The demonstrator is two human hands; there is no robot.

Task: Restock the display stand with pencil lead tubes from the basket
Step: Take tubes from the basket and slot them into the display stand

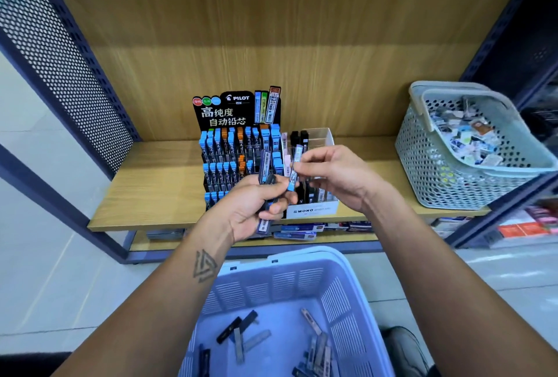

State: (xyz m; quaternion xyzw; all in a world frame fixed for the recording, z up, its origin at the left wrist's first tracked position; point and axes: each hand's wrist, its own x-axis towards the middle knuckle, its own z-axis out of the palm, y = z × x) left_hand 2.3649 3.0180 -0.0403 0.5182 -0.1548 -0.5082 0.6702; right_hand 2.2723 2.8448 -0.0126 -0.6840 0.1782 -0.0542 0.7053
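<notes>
Lead tubes [265,192] are bunched in the left hand [253,207], fingers curled round them, while the right hand [335,175] pinches one blue-capped tube [294,172] upright just in front of the stand [238,147] on the shelf [151,192]. More tubes lie loose in the basket [280,286] below, near its right wall.
</notes>
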